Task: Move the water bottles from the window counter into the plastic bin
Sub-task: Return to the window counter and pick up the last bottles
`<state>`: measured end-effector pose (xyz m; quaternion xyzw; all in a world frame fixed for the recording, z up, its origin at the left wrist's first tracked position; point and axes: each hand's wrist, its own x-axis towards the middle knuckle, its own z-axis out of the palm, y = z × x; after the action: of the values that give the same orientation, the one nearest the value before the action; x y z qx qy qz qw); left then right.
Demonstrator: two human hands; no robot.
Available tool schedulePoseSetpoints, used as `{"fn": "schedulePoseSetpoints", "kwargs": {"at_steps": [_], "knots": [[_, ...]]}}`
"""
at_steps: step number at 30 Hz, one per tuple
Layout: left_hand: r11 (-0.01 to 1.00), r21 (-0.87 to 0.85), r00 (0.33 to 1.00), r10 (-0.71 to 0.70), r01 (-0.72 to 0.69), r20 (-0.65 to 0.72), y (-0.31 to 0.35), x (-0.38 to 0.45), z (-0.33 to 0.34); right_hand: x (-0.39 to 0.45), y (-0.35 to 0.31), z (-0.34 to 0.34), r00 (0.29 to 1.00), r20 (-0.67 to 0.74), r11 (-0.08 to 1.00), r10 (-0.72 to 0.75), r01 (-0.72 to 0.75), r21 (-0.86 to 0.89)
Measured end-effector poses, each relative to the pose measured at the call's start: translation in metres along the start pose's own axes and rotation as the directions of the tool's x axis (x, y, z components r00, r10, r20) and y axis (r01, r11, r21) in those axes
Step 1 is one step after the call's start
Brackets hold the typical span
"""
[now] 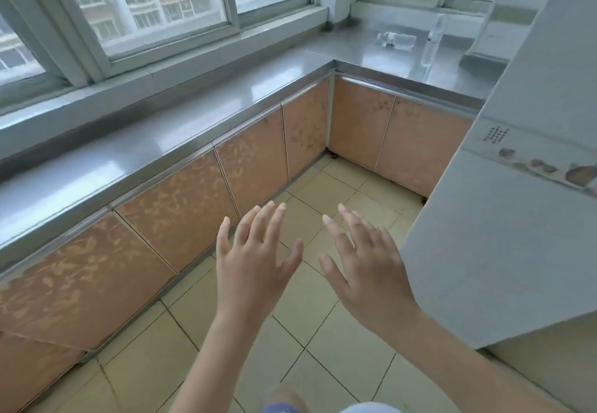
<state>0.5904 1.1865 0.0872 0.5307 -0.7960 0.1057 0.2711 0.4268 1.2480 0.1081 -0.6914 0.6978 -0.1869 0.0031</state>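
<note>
A clear water bottle stands upright on the steel window counter at the far right corner. Left of it a second clear bottle lies on its side on the same counter. My left hand and my right hand are held out in front of me over the floor, palms down, fingers spread, holding nothing. Both hands are far from the bottles. No plastic bin is in view.
The L-shaped steel counter runs under the windows, with orange cabinet doors below. A grey tiled wall corner juts in at the right. The floor is pale tile; my foot shows at the bottom edge.
</note>
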Motion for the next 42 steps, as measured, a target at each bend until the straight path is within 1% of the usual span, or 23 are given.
{"fn": "schedulePoseSetpoints", "kwargs": {"at_steps": [2,6,9,13,21,25,29,31,33,38,42], "knots": [[1.000,-0.008,1.000,0.020,-0.020,-0.019,-0.009,0.036,0.027,0.040,0.009,0.016,0.999,-0.030,1.000,0.011,-0.011,-0.002],[0.996,-0.036,0.996,0.081,-0.083,-0.045,-0.034,0.113,0.083,0.124,0.025,0.044,0.997,-0.045,0.998,0.061,-0.062,-0.011],[0.990,-0.068,0.992,0.126,-0.127,-0.025,-0.054,0.176,0.120,0.187,0.035,0.058,0.990,-0.059,0.991,0.127,-0.129,-0.026],[0.974,-0.092,0.978,0.205,-0.207,-0.035,-0.073,0.266,0.163,0.267,0.049,0.064,0.972,-0.092,0.974,0.216,-0.221,-0.045],[0.942,-0.169,0.957,0.286,-0.291,-0.050,-0.070,0.403,0.257,0.399,0.110,0.085,0.936,-0.122,0.939,0.331,-0.340,-0.058],[0.947,-0.153,0.958,0.285,-0.284,-0.013,-0.064,0.468,0.310,0.466,0.161,0.104,0.929,-0.104,0.931,0.356,-0.362,-0.050],[0.957,-0.112,0.958,0.276,-0.267,0.073,-0.054,0.537,0.352,0.541,0.215,0.117,0.932,-0.074,0.933,0.354,-0.358,-0.041],[0.957,-0.103,0.958,0.278,-0.271,0.071,-0.050,0.571,0.371,0.578,0.236,0.119,0.936,-0.067,0.937,0.344,-0.347,-0.039],[0.960,-0.114,0.963,0.264,-0.256,0.061,-0.047,0.602,0.389,0.614,0.256,0.120,0.940,-0.060,0.940,0.336,-0.339,-0.037],[0.977,-0.118,0.978,0.186,-0.175,0.095,-0.042,0.662,0.434,0.684,0.301,0.120,0.932,-0.056,0.931,0.358,-0.361,-0.052],[0.969,-0.165,0.966,0.211,-0.186,0.149,-0.034,0.723,0.487,0.743,0.342,0.126,0.915,-0.043,0.912,0.400,-0.403,-0.082]]}}
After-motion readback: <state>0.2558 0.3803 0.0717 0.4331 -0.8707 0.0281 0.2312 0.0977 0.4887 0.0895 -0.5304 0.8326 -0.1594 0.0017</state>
